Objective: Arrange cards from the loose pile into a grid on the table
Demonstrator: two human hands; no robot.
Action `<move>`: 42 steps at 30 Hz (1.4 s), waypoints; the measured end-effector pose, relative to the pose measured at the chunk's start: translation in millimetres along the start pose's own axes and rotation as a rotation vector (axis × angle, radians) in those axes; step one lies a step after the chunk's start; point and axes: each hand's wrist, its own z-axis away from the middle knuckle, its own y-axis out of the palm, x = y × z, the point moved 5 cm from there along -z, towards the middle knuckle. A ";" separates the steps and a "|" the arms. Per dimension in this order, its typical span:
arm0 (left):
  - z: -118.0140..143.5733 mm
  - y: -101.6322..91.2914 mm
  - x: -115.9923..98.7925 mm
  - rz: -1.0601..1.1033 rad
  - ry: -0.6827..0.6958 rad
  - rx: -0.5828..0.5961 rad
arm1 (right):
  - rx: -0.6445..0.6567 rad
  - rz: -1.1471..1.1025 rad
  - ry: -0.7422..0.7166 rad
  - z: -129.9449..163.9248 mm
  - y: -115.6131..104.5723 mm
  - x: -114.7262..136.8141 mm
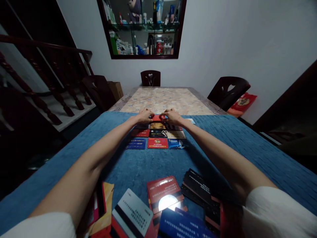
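The head view shows overlapping loose cards (168, 191) nearest, too jumbled to count, on a blue cloth (123, 168). Beyond lie two rows of three cards, the near row (158, 143) and the second row (158, 133), then a third row (157, 126) partly covered. Past its middle is one red card (157, 118): the left hand (145, 116) and right hand (170, 116), fingers half curled, touch its opposite sides; gripping or merely steadying, I cannot tell. Farther on come bare desk (170, 99), three chairs (156, 78), one cardboard box (116, 88), contents hidden, and a wall cabinet (145, 57) holding bottles.
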 end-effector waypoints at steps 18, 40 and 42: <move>-1.9 10.4 5.1 -0.044 -0.014 0.017 | 0.053 0.042 0.030 -2.2 8.0 3.3; -3.7 17.9 4.1 -0.015 0.089 0.007 | 0.054 0.036 0.014 -6.4 17.3 -0.2; -3.6 17.2 3.5 -0.005 0.076 0.007 | 0.055 0.033 0.015 -6.0 17.1 -0.3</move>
